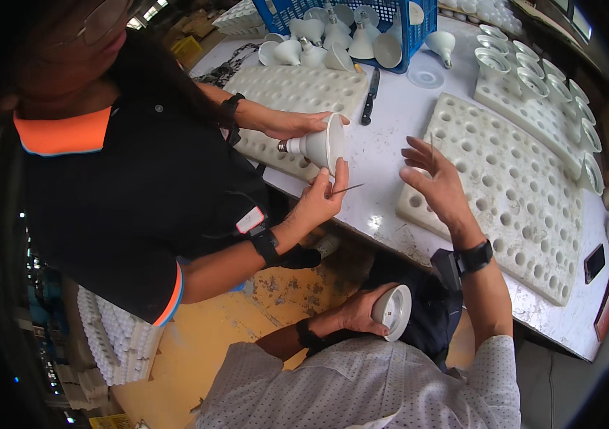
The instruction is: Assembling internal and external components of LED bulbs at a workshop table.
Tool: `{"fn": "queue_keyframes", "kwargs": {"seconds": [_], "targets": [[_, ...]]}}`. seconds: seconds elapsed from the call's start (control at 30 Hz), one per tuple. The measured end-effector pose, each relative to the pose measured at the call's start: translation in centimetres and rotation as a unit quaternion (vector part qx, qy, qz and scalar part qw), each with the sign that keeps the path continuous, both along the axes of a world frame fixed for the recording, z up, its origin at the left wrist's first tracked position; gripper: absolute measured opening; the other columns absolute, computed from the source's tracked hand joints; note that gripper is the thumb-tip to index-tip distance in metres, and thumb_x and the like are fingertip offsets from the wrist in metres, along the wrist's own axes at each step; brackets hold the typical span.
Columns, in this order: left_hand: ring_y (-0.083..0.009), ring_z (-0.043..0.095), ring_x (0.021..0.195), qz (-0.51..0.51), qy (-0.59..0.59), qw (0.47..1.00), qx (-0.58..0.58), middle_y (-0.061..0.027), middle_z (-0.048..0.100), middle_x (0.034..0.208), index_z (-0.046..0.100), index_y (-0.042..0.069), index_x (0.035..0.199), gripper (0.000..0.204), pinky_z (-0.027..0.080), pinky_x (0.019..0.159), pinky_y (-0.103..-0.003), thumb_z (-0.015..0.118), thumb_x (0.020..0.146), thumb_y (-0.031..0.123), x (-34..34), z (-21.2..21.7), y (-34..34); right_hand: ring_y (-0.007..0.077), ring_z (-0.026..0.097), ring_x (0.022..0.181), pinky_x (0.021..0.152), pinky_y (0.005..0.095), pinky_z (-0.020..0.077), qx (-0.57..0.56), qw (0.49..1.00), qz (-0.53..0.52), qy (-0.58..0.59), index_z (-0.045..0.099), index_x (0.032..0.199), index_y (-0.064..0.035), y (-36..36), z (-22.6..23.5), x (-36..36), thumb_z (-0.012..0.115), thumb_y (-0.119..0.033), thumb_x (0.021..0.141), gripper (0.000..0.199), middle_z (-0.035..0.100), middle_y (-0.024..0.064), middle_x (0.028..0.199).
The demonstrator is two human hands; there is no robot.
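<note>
White bulb housing (392, 312) sits in the left hand (361, 311) at 6 o'clock, low over the lap, fingers wrapped round its cone, face turned up. Right hand (436, 187) floats at centre w/ fingers spread wide, holding nothing I can make out; a thin wire-like line near the fingertips is too fine to tell. It hangs just over the near edge of the foam tray (504, 179) at 3 o'clock. At 10 o'clock a co-worker grips another bulb (322, 144) and a thin pick (346, 189), tip pointing toward that open hand. Risks, as I judge: pick tip jabs the fingers if either reaches in; one-handed hold off the table could let the housing slip to the floor.
</note>
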State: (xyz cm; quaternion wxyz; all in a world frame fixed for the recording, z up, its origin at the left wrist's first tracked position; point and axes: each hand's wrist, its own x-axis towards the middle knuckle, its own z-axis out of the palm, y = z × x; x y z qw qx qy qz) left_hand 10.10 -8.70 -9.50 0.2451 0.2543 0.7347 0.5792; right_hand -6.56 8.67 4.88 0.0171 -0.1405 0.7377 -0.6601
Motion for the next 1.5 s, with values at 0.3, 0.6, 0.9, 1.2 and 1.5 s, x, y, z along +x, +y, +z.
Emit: {"fn": "queue_keyframes", "kwargs": {"seconds": [0.3,0.6,0.9,1.2,1.5], "targets": [[-0.0277,0.052,0.116,0.115,-0.001,0.993,-0.017,-0.0184,0.052,0.125,0.031,0.003,0.137,0.101,0.041,0.097,-0.036,0.080,0.058,0.041,1.6,-0.7,-3.5,0.0193,0.056,0.080,0.048,0.0232,0.0401,0.098,0.971,0.178,-0.125,0.006,0.144,0.0017,-9.0,0.6,-7.5,0.075,-0.053,0.063,0.120,0.049,0.0326,0.121],[-0.0250,0.050,0.117,0.124,-0.002,0.992,0.032,-0.0162,0.051,0.126,0.033,0.002,0.137,0.098,0.039,0.098,-0.036,0.081,0.059,0.037,0.5,-1.0,-4.5,0.0315,0.044,0.120,0.099,0.0342,0.0357,-0.075,0.989,0.119,-0.049,0.001,0.144,0.0013,-9.4,-1.2,-6.5,0.076,-0.027,0.062,0.115,0.040,0.0259,0.132],[-0.0196,0.051,0.108,0.145,0.022,0.955,0.257,-0.0122,0.053,0.116,0.040,-0.006,0.126,0.095,0.040,0.093,-0.033,0.073,0.065,0.059,-6.4,3.6,-2.3,0.0376,0.027,0.130,0.107,0.0427,0.0275,0.141,0.924,-0.143,0.325,0.006,0.143,-0.0022,2.0,1.4,-3.4,0.085,-0.022,0.047,0.127,0.026,0.0227,0.138],[-0.0184,0.056,0.099,0.165,0.041,0.929,0.330,-0.0124,0.057,0.110,0.043,-0.005,0.122,0.063,0.044,0.086,-0.030,0.055,0.085,0.045,-18.4,7.4,4.8,0.0406,0.028,0.128,0.103,0.0472,0.0325,0.169,0.863,-0.231,0.416,0.007,0.145,-0.0119,11.9,0.1,0.6,0.089,-0.021,0.040,0.133,0.023,0.0212,0.141],[-0.0152,0.052,0.097,0.229,0.106,0.952,0.172,-0.0073,0.056,0.109,0.049,0.000,0.118,0.043,0.042,0.085,-0.029,0.054,0.090,0.033,-26.8,8.2,15.0,0.0442,0.034,0.123,0.095,0.0508,0.0398,0.198,0.769,-0.314,0.520,0.014,0.144,-0.0254,14.9,-1.8,4.2,0.089,-0.020,0.042,0.126,0.025,0.0241,0.139]]}}
